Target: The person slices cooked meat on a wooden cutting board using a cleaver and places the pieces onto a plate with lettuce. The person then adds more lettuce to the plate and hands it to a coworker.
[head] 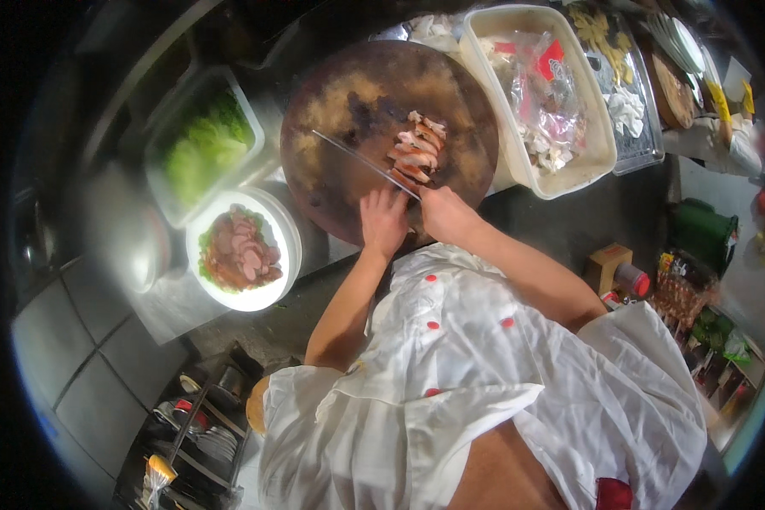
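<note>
On a round, dark-stained chopping block [331,178] lies a row of sliced roast meat with browned skin [417,148]. My right hand [445,213] grips a knife whose long blade [363,159], seen nearly edge-on, points up and left across the block beside the nearest slices. My left hand [384,217] rests at the block's near edge, just below the blade, its fingers pointing away from me; whether it presses on a piece of meat is hidden. Left of the block, a white plate [285,280] holds sliced meat over green leaves, on top of other plates.
A clear tub of lettuce [250,115] stands at the upper left. Right of the block is a white plastic bin [602,153] with plastic wrappers and crumpled paper. Beyond it are a tray [644,156] with crumpled tissue and a stack of plates [682,44].
</note>
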Motion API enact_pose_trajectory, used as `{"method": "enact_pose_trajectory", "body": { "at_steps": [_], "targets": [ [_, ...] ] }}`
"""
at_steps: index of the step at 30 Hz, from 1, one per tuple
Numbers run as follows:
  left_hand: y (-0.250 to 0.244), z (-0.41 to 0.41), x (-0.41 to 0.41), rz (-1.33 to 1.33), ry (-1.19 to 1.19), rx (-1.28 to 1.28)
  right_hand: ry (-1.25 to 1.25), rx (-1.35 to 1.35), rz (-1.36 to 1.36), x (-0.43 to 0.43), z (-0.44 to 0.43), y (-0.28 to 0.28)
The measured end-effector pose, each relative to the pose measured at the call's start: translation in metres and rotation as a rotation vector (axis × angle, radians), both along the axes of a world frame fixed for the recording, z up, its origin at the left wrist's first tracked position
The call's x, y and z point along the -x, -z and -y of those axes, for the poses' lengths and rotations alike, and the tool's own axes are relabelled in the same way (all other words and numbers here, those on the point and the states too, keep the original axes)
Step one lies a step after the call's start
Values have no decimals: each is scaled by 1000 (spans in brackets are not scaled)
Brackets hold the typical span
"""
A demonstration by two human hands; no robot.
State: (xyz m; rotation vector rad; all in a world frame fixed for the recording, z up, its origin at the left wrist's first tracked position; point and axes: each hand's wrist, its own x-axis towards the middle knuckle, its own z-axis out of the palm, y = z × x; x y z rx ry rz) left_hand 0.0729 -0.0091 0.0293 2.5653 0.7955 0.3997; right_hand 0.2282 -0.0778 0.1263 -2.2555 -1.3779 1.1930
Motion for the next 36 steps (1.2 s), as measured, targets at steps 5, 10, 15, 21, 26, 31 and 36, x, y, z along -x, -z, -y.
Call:
{"method": "enact_pose_trajectory", "body": {
  "at_steps": [5,10,15,21,26,31,36],
  "targets": [
    [-1,6,6,84,-23,25,-10,142,-52,-15,73,-17],
    [3,7,9,41,-5,3,29,143,-15,-2,56,-11],
    [-2,2,7,290,-27,55,16,-15,-17,-14,62,-4],
    [7,7,18,328,-87,109,27,22,-47,-6,62,-62],
    [0,6,13,282,-73,64,50,-67,-58,0,69,-38],
    [-12,3,11,235,-26,41,54,-39,-80,3,70,-24],
    [-7,5,14,162,-9,67,64,72,-63,10,68,-18]
  ]
}}
